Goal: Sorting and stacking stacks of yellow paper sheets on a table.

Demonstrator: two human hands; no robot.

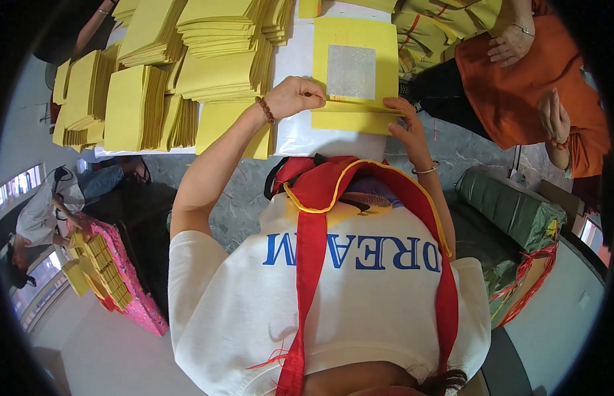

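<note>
A yellow paper sheet [356, 33] with a silvery square patch [351, 72] in its middle lies on the white-covered table [297, 135] in front of me. Its near edge is turned up in a narrow folded flap. My left hand [295, 96], with a beaded bracelet at the wrist, is closed, pinching the left end of the fold. At the right end my right hand [408, 129] grips the flap's edge between thumb and fingers. Part of the layers under the fingertips is hidden.
Tall stacks of folded yellow paper [135, 109] crowd the table's left side. More yellow bundles [439, 30] lie at the far right. A person in orange [518, 79] stands close on the right; another person [46, 218] works at a pink-covered table [138, 284]. Green wrapped bales [511, 204] stand right.
</note>
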